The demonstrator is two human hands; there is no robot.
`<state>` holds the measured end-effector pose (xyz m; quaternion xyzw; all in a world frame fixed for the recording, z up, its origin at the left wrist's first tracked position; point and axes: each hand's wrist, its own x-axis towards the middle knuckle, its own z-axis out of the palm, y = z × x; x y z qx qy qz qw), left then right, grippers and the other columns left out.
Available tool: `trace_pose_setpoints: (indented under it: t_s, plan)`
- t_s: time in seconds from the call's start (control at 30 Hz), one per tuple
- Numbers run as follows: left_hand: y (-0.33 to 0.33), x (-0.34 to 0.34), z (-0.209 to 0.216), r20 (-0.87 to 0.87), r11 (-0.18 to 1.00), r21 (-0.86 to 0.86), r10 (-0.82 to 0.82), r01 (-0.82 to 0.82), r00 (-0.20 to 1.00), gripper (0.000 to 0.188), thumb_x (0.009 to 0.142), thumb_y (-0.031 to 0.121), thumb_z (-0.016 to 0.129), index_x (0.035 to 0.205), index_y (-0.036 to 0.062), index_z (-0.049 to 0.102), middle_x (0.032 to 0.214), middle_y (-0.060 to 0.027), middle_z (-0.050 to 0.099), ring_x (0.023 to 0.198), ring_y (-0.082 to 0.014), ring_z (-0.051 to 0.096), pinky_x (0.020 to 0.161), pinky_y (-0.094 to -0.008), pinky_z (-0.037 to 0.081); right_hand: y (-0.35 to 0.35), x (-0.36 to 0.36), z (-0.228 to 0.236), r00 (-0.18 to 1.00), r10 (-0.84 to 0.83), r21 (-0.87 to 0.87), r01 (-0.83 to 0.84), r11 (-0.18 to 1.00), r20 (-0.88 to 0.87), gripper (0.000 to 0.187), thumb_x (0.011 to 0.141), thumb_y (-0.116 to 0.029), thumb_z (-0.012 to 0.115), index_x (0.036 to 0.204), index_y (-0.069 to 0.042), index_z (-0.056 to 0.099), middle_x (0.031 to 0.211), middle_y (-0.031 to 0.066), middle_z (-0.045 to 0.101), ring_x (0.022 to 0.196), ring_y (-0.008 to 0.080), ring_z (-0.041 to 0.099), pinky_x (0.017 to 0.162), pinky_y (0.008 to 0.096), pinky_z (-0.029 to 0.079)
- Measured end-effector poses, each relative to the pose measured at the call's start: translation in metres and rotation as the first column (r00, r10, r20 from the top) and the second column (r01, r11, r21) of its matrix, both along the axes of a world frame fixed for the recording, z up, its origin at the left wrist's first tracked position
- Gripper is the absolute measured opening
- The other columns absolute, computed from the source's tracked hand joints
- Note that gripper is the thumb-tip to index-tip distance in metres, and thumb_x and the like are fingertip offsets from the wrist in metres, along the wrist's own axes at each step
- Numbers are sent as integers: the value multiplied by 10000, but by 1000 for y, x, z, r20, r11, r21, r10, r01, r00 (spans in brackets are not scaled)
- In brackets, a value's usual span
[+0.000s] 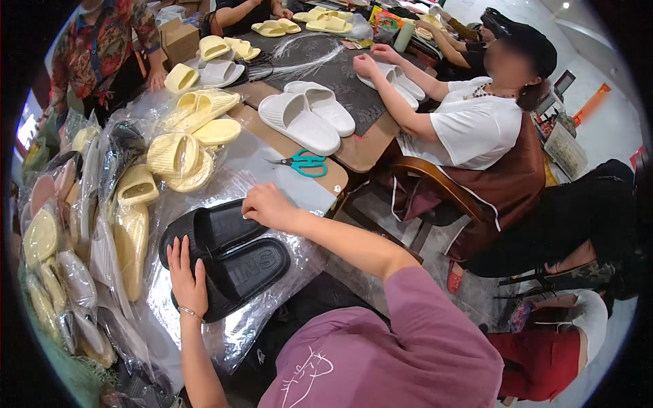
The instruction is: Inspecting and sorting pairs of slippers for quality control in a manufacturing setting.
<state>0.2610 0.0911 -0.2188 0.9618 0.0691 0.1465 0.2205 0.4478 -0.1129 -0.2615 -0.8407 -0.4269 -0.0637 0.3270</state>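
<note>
1. I see the left hand (188,275) flat over the straps, fingers extended, grasping nothing.
2. The black slippers (255,268) lie side by side on clear plastic (299,253), reaching rightward from those fingers, heels angled slightly away; they look uniformly dark, footbeds embossed.
3. The right hand (271,207) curls at the farther heel; I can't tell whether it pinches anything.

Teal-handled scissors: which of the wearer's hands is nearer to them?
Right. The right hand is just to the lower left of the scissors in view; the left hand is farther off, on the black slippers.
</note>
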Motion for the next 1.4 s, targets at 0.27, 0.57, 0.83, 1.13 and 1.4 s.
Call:
trace_pose_setpoints:
  t_s: [0.27, 0.57, 0.83, 1.13, 1.4]
  plan:
    - [5, 0, -6, 44, 998, -30, -46, 48, 998, 479, 939, 215, 419, 1396, 85, 354, 1452, -172, 299, 1362, -369, 217, 1109, -426, 185, 30, 16, -5, 996, -93, -299, 87, 950, -6, 127, 664, -230, 703, 658, -105, 686, 691, 135, 649, 742, 307, 629, 673, 433, 455]
    - [24, 14, -28, 53, 988, 50, -146, 144, 988, 521, 986, 340, 313, 1391, 15, 340, 1433, -193, 328, 1326, -367, 276, 1106, -442, 185, 23, 15, -37, 973, -16, -201, 64, 978, 232, 124, 671, -223, 673, 721, -111, 680, 774, 63, 654, 875, 275, 580, 717, 431, 440]
    - [32, 14, -33, 24, 986, 70, -155, 153, 988, 531, 994, 353, 282, 1403, 15, 315, 1451, -175, 309, 1346, -341, 253, 1117, -441, 164, 18, 25, -38, 989, 129, 69, -134, 989, 75, 113, 674, -238, 708, 754, -159, 718, 801, 37, 676, 871, 259, 608, 726, 430, 477]
    - [31, 15, -30, 27, 987, 48, -153, 152, 988, 539, 993, 377, 290, 1407, 32, 313, 1441, -177, 319, 1328, -336, 292, 1096, -439, 219, 22, 25, -42, 990, 111, 8, -112, 994, 91, 97, 683, -263, 667, 727, -190, 714, 794, -1, 645, 924, 225, 562, 716, 421, 455]
    - [16, 12, -15, -31, 992, -16, -125, 124, 992, 528, 985, 329, 326, 1390, -10, 316, 1435, -203, 315, 1339, -343, 268, 1109, -420, 174, 14, 25, -34, 973, 225, 12, -226, 974, 43, 178, 704, -217, 622, 707, -41, 648, 657, 192, 610, 629, 375, 600, 562, 470, 477]
